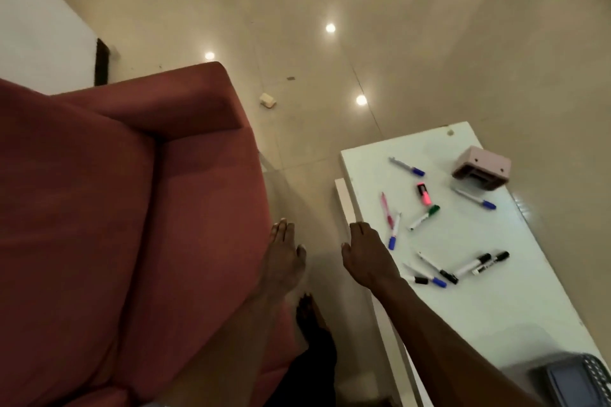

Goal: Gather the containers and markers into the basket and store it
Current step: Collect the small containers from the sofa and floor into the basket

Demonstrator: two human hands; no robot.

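I see both arms reaching forward and down, palms turned downward. The left hand [284,249] hangs over the gap between the sofa [115,224] and the desk [463,307], fingers straight and close together, holding nothing. The right hand [363,252] hovers at the desk's near-left edge, fingers relaxed and extended, also empty; whether it touches the edge I cannot tell.

The sofa is dull red, soft fabric with rounded cushions and a broad arm. The floor [363,26] is glossy beige tile. The desk is a smooth white rectangular slab, its long axis running away to the upper left.

At the desk's near-right corner sits a dark woven basket [575,380], partly cut off by the frame. Toward the far end rests a small pink boxy container [481,168] with rounded corners.

The markers [456,269] lie scattered flat on the desk, slim white barrels with coloured caps, pointing every way. A black-capped pair lies side by side, caps to the upper right. A green-capped one [425,217] also slants up-right. Two blue-capped pens [407,166] near the container slant down-right. A short pink highlighter [424,194] lies nearly upright in view.
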